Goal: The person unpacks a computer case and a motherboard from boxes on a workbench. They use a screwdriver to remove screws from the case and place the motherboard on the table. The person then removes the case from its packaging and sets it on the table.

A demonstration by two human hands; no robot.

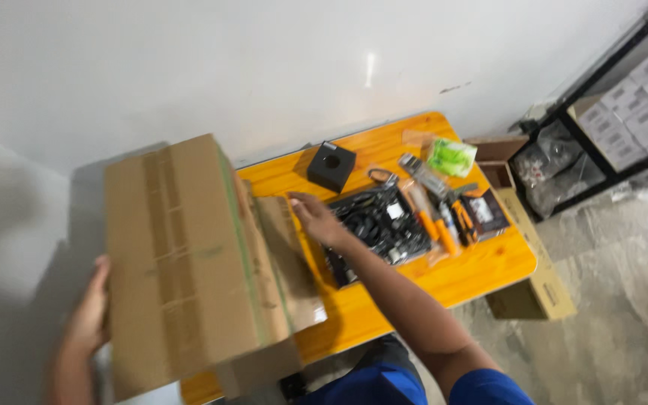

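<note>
A: Where's the left hand [88,315]?

B: Flat against the outer side of the big cardboard box [189,262], fingers spread along its edge, bracing rather than clenching. The box stands tilted at the near-left end of the orange table [481,262], partly past the table edge

A: And the right hand [316,217]?

B: Fingers extended and pressed on the box's loose flap [283,232], not curled around anything. Just beyond those fingertips lies a black circuit board [380,225], and further out a row of orange-handled tools [436,217]

A: Anything else near?

B: A small black cube with a round hole [331,166] sits past the fingertips toward the wall, and a green packet [451,156] lies well beyond the tools

A: What could go wrong?

B: I'd judge the box the risk. It overhangs and leans, held only by open palms, so a slip of the left hand could tip it off the table. And if the flap swings outward, it could sweep into the board right beside the right fingers and shove the tools toward the far edge
</note>
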